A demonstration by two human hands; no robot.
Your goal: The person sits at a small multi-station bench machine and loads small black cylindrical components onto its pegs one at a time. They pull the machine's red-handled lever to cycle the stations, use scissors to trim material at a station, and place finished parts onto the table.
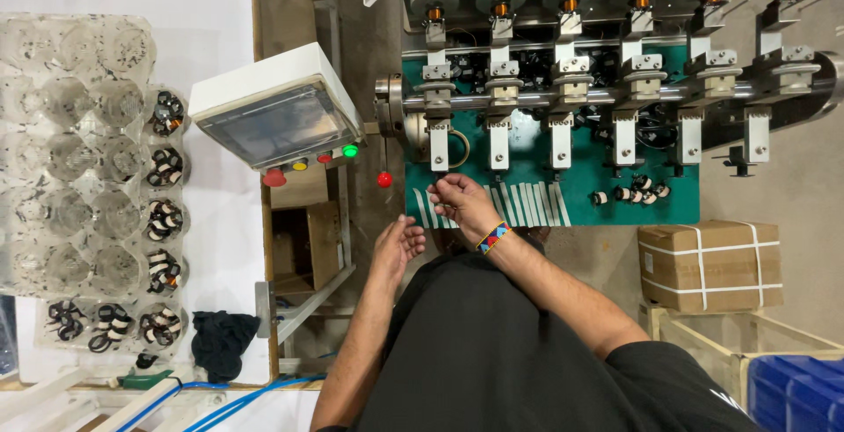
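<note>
My right hand (459, 203), with a beaded bracelet on the wrist, rests at the front edge of the green machine bed (527, 181), just below the leftmost winding station (439, 124). Its fingers are pinched together over the white strips (527, 205); whether anything small sits between them I cannot tell. My left hand (397, 245) hovers lower and to the left, off the bed, palm up with loosely spread fingers and nothing in it. A few small wound coils (629, 193) lie on the bed to the right.
A control box with a screen (274, 117) and coloured buttons stands left of the machine, with a red knob (384, 179) beside it. Clear trays holding wound coils (163, 221) cover the white table at left. A strapped cardboard box (710, 265) and a blue crate (796, 392) sit at right.
</note>
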